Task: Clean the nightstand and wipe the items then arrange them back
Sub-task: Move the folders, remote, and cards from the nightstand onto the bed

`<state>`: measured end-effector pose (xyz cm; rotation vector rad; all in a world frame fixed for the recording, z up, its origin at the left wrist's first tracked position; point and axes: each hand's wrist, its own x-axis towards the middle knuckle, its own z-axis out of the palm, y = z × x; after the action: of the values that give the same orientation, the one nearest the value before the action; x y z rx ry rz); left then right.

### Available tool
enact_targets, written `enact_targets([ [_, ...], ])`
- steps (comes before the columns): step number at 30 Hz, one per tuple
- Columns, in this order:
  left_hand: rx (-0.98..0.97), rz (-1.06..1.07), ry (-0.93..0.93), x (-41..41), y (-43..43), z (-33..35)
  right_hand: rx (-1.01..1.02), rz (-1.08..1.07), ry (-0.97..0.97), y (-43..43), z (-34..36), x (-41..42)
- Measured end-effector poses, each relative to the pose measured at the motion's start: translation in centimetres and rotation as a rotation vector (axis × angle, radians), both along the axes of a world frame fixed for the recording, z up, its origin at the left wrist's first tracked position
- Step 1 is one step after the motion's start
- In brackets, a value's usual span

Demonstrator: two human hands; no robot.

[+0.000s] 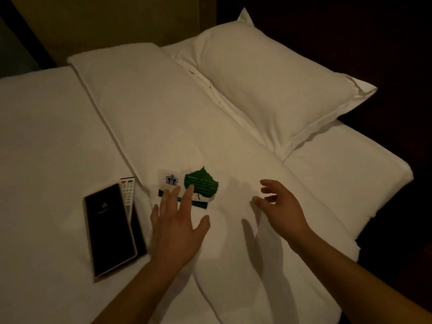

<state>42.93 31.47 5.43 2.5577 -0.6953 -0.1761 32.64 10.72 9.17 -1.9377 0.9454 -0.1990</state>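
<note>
Both hands were bare, held nothing, and reached out over a white bed in dim light. The left hand lay palm down with its fingers spread apart, and its fingertips rested on the lower edge of a small stack of cards. The right hand, at about three o'clock from the left one, hovered just above the bedding with its fingers loosely curled and apart, touching nothing that could be seen.

The cards sat at twelve o'clock from the left hand, on the lower end of a long flat pillow. On top lay a green leaf-shaped card with pale print too small to read. Just beside it, at its nine o'clock, was a white card bearing a dark blue crest. Both overlapped a dark green strip underneath.

At nine o'clock from the left hand, on the bedsheet, lay a black folder with a pale edge and a small emblem on its cover. A white remote control lay partly tucked under the folder's upper right side, with its button end showing.

At one o'clock from the hands, well apart from them, a plump white pillow rested at an angle against the long one.
</note>
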Motion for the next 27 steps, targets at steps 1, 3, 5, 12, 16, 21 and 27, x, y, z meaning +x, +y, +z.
enact_targets([
  [1, 0.004, -0.023, 0.005, -0.8, -1.2, 0.3, 0.022, -0.026, -0.01, -0.6, 0.2, -1.3],
  [3, 0.005, -0.069, 0.026, -2.5, -3.4, 0.7, 0.058, -0.079, -0.031, -1.8, 0.5, -4.0],
  [5, -0.004, -0.121, 0.029, -4.5, -5.6, 1.0, 0.067, -0.125, -0.046, -3.3, 0.9, -7.1],
  [12, -0.001, -0.271, 0.002, -11.4, -12.9, 2.8, 0.087, -0.267, -0.084, -8.6, 1.9, -17.0],
  [16, 0.02, -0.368, 0.001, -15.7, -17.4, 3.9, 0.081, -0.381, -0.109, -11.3, 2.2, -22.5],
  [21, -0.021, -0.518, 0.019, -21.8, -23.2, 4.0, 0.046, -0.529, -0.086, -14.8, 2.4, -30.4],
  [27, -0.033, -0.716, 0.008, -29.9, -30.1, 2.6, 0.111, -0.769, -0.09, -18.8, 2.2, -40.0],
])
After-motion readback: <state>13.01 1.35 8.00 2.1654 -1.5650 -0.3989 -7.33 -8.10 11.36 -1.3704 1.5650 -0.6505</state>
